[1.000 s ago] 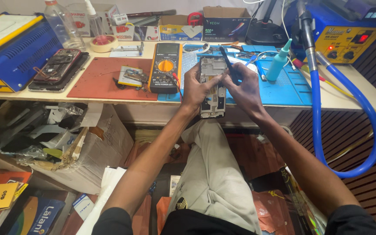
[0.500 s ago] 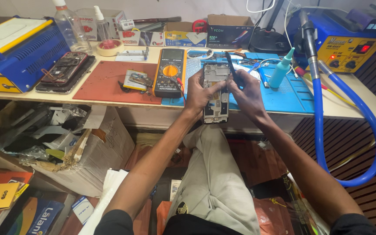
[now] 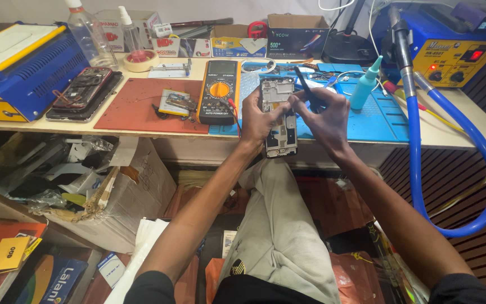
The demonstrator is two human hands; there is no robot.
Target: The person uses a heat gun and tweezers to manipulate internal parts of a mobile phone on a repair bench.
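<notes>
Phone frame [image 3: 279,121] gripped by left hand [image 3: 257,115] — right hand [image 3: 324,115] pinching tweezers [image 3: 306,89].

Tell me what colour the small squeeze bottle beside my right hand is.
The squeeze bottle is light teal, standing on the blue mat; the head view shows it clearly.

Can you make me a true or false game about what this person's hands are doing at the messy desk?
1. The left hand holds an opened phone. True.
2. The right hand holds a banana. False: it holds a thin black tool at the phone.
3. The multimeter lies left of the phone. True.
4. The blue hose is wrapped around the left arm. False: it hangs at the right side of the desk, touching neither arm.
</notes>
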